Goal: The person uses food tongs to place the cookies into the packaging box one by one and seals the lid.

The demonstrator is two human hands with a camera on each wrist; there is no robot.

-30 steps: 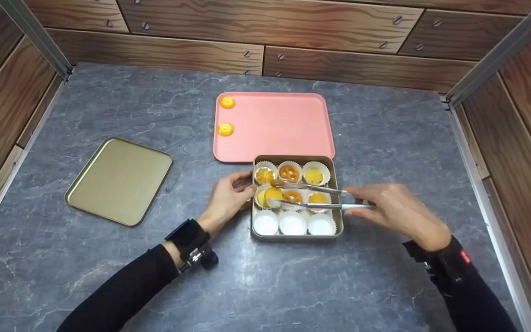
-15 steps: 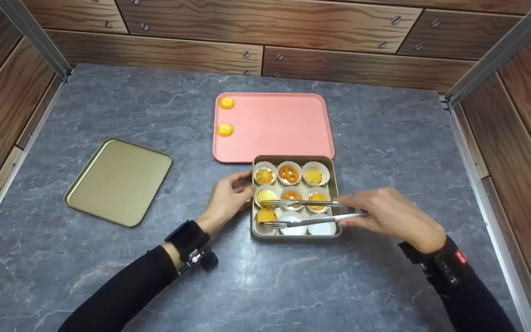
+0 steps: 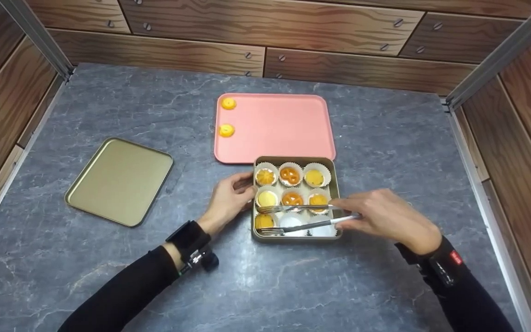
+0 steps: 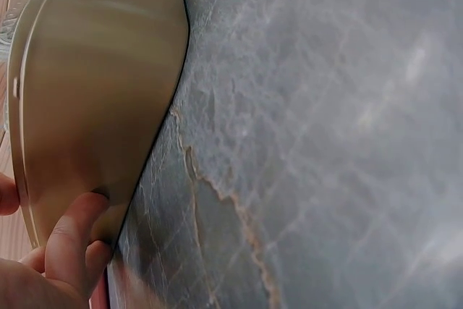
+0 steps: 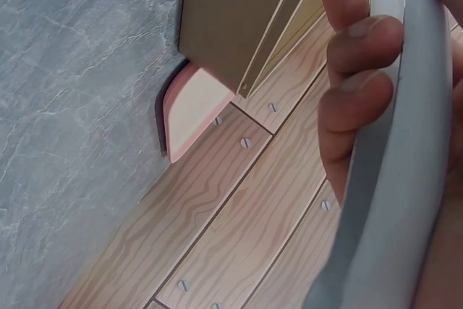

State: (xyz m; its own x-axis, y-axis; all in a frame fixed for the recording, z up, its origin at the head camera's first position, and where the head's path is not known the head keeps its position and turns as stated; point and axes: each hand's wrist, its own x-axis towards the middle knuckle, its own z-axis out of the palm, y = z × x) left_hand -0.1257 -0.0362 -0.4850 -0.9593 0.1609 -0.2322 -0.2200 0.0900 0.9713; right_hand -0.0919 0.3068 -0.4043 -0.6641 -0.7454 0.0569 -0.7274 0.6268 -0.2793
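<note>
A gold tin box (image 3: 339, 184) holds paper cups in rows. Fingertips of my left hand (image 3: 229, 196) press its outer left wall, while the thumb lies at the rim. In the left wrist view those bent fingers (image 4: 69, 240) touch the tin's side. My right hand (image 3: 387, 214) grips metal tongs (image 3: 334, 221), whose pale handle (image 5: 412, 128) crosses the right wrist view. The two arms of the tongs stand apart, their forked tips over the front left cup. A yellow-orange cookie (image 3: 264, 221) sits in that cup; the front middle cup (image 3: 292, 222) shows white inside.
Behind the tin lies a pink tray (image 3: 279, 124) with two small yellow pieces (image 3: 228, 103) along its left edge. The gold lid (image 3: 120, 182) lies on the left of the marbled table (image 3: 191, 295). Wood-patterned panels (image 3: 270, 23) enclose the table.
The tongs carried the yellow-orange cookie from above the middle left cup toward the front left one and let it go there. My left hand has stayed at the tin.
</note>
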